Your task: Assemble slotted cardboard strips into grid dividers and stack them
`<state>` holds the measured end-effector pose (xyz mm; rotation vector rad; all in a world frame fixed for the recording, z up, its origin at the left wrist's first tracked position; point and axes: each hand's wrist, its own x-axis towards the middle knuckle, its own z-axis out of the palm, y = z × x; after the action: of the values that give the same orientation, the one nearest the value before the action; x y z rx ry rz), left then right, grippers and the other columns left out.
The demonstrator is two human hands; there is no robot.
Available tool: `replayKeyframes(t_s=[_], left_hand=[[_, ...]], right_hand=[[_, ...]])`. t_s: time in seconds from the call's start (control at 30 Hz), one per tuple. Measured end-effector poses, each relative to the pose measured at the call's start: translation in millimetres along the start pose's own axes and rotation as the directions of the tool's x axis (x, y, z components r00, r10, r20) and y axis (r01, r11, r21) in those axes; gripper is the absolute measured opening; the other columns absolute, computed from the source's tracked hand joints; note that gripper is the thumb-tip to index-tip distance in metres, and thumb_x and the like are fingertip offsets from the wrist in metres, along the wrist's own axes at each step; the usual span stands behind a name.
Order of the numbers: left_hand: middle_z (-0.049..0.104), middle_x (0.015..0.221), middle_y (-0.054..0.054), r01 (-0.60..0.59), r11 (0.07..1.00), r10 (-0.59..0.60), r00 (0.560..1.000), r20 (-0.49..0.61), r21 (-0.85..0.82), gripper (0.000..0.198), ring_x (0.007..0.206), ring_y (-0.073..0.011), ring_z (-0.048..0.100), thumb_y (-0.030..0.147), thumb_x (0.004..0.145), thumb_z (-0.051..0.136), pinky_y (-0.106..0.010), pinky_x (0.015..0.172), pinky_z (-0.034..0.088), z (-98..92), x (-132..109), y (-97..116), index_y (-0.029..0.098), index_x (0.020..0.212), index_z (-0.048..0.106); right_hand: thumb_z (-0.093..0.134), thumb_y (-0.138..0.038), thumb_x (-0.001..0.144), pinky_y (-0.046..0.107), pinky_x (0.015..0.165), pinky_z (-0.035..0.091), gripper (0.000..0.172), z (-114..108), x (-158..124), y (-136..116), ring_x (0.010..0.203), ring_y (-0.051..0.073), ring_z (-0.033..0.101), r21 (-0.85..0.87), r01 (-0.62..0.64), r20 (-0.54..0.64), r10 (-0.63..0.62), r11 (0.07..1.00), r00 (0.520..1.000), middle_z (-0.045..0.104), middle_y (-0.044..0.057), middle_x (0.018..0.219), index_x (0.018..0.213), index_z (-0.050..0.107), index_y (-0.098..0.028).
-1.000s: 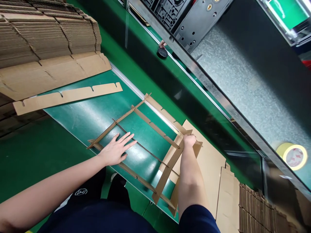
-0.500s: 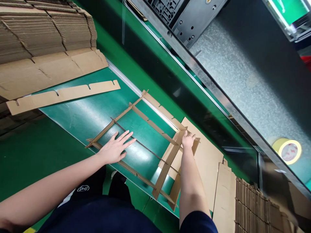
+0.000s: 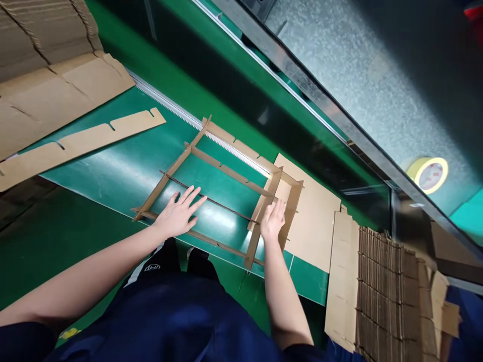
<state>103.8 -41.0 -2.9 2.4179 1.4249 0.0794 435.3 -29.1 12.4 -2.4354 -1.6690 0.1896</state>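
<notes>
A cardboard divider grid (image 3: 177, 164) of interlocked slotted strips lies on the green tabletop (image 3: 215, 223). One cross strip is at its left end and two stand close together at its right, with long strips running between. My left hand (image 3: 179, 212) is open, palm down and fingers spread, over the near long strip at the left. My right hand (image 3: 273, 219) is open too, its fingers stretched out, over the two right-hand cross strips (image 3: 293, 203). Its palm hides part of them; whether it presses on them I cannot tell. A loose slotted cardboard strip (image 3: 88, 136) lies left of the grid.
Stacked cardboard (image 3: 49, 30) rises at the upper left. At the right are a flat cardboard sheet (image 3: 313, 213) and a bundle of cardboard pieces (image 3: 388, 286). A metal-edged shelf (image 3: 332, 120) runs diagonally beyond the table, with a yellow tape roll (image 3: 428, 175) on it.
My right hand has come off the far right corner of the grid and moved nearer, along the cross strips. The right cross strips now stand closer to square. The view has shifted slightly.
</notes>
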Motion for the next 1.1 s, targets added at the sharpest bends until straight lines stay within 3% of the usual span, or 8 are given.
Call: replayKeyframes(t_s=[0.13, 0.27, 0.33, 0.4, 0.47, 0.53, 0.73, 1.1], left_hand=[[0.005, 0.159, -0.008, -0.005, 1.000, 0.004, 1.000, 0.011, 0.028, 0.066, 0.145, -0.0312, 0.004, 0.040, 0.090, 0.039, -0.056, 0.110, 0.020, -1.2, 0, 2, 0.027, 0.151, 0.017], [0.005, 0.159, -0.009, 0.009, 0.998, -0.009, 1.000, 0.000, 0.055, 0.066, 0.145, -0.0313, 0.003, 0.038, 0.091, 0.038, -0.056, 0.110, 0.020, -0.5, -1, 4, 0.025, 0.151, 0.015], [0.004, 0.159, -0.009, 0.008, 0.999, -0.008, 1.000, -0.002, 0.044, 0.066, 0.145, -0.0317, 0.003, 0.038, 0.091, 0.038, -0.057, 0.111, 0.019, 0.6, -2, 4, 0.025, 0.151, 0.014], [0.003, 0.159, -0.009, 0.008, 1.000, -0.008, 1.000, -0.006, 0.027, 0.066, 0.145, -0.0322, 0.003, 0.038, 0.091, 0.037, -0.057, 0.111, 0.018, 1.7, -2, 4, 0.026, 0.151, 0.013], [0.003, 0.159, -0.008, 0.011, 1.000, -0.011, 1.000, -0.006, 0.014, 0.067, 0.145, -0.0330, 0.003, 0.038, 0.091, 0.038, -0.057, 0.111, 0.018, 2.5, -1, 5, 0.026, 0.151, 0.012], [0.003, 0.159, -0.007, 0.015, 1.000, -0.015, 1.000, -0.002, 0.007, 0.068, 0.145, -0.0338, 0.003, 0.038, 0.090, 0.038, -0.057, 0.111, 0.017, 2.8, -1, 5, 0.026, 0.151, 0.012], [0.001, 0.159, -0.008, 0.013, 1.000, -0.013, 1.000, 0.015, 0.023, 0.067, 0.145, -0.0318, 0.001, 0.038, 0.091, 0.037, -0.056, 0.111, 0.020, 1.8, 0, 4, 0.026, 0.151, 0.010], [0.001, 0.159, -0.008, 0.015, 1.000, -0.015, 1.000, 0.019, 0.018, 0.068, 0.145, -0.0325, 0.001, 0.038, 0.091, 0.038, -0.056, 0.111, 0.019, -0.3, 2, 5, 0.026, 0.152, 0.009]], right_hand=[[0.015, -0.052, 0.095, 0.057, 0.109, 0.020, 0.066, 8, -33, -6, 0.143, 0.026, 0.013, -0.065, 0.027, 0.141, -0.018, 0.997, 0.990, 0.023, 0.014, 0.154, 0.150, 0.021, -0.015], [0.014, -0.053, 0.095, 0.050, 0.105, 0.029, 0.064, -18, -45, -2, 0.137, 0.026, 0.028, -0.007, 0.017, 0.065, -0.016, 1.000, 0.998, 0.036, 0.015, 0.148, 0.144, 0.034, -0.016], [0.017, -0.055, 0.094, 0.041, 0.094, 0.041, 0.063, -37, -65, 4, 0.119, 0.026, 0.051, 0.013, -0.078, 0.050, 0.077, 0.997, 0.996, 0.056, 0.016, 0.128, 0.137, 0.042, -0.016], [0.023, -0.059, 0.093, 0.034, 0.075, 0.046, 0.061, -50, -93, 8, 0.089, 0.024, 0.064, -0.016, -0.209, 0.165, 0.209, 0.978, 0.964, 0.069, 0.011, 0.094, 0.129, 0.049, -0.016], [0.030, -0.061, 0.092, 0.030, 0.062, 0.043, 0.056, -52, -120, 11, 0.070, 0.024, 0.064, -0.070, -0.280, 0.322, 0.288, 0.957, 0.902, 0.067, 0.005, 0.069, 0.118, 0.056, -0.019], [0.031, -0.057, 0.093, 0.028, 0.057, 0.039, 0.048, -48, -139, 12, 0.064, 0.023, 0.063, -0.085, -0.296, 0.373, 0.306, 0.951, 0.876, 0.064, 0.004, 0.063, 0.101, 0.061, -0.021], [0.032, -0.050, 0.093, 0.026, 0.052, 0.032, 0.040, -37, -157, 13, 0.050, 0.019, 0.053, 0.075, -0.289, 0.282, 0.258, 0.954, 0.924, 0.056, 0.000, 0.052, 0.070, 0.052, -0.024], [0.036, -0.039, 0.091, 0.026, 0.051, 0.029, 0.030, -31, -157, 19, 0.052, 0.020, 0.056, -0.026, -0.210, 0.252, 0.210, 0.977, 0.945, 0.059, 0.003, 0.056, 0.071, 0.051, -0.022]])
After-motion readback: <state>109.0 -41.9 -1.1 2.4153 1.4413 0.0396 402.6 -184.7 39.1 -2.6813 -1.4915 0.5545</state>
